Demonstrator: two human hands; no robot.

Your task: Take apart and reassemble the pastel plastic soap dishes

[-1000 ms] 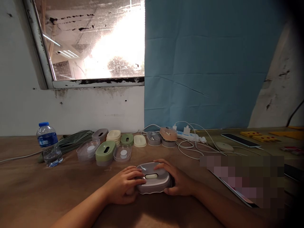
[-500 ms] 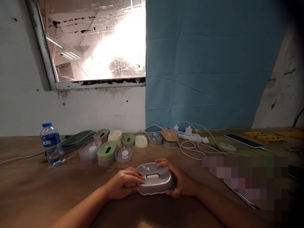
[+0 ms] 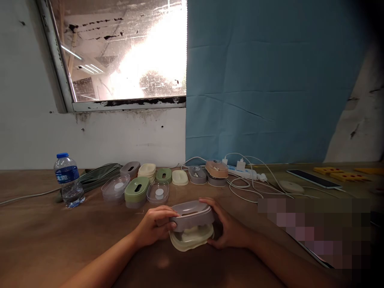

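Note:
A grey oval cover [image 3: 195, 222] with a slot in its top is held just over the table, its near edge raised. Below it a cream oval tray [image 3: 187, 243] shows through the gap at the front. My left hand [image 3: 156, 225] is closed on the cover's left end, fingers on top and thumb at the side. On the right end, my right hand [image 3: 223, 226] has its fingers over the cover's far edge and its thumb low beside the cream tray. Whether that thumb grips the tray or only touches it, I cannot tell.
Behind the hands stand clear oval trays [image 3: 159, 193], green covers [image 3: 137, 191] and several cream, grey and peach pieces. A water bottle [image 3: 68, 182] and dark pouch [image 3: 99, 178] are on the left. A power strip [image 3: 246, 173], cables and a phone [image 3: 313, 179] lie right.
The grey cover has lifted and tilted away from the cream tray, so the tray now shows beneath it. Both hands stay at its ends.

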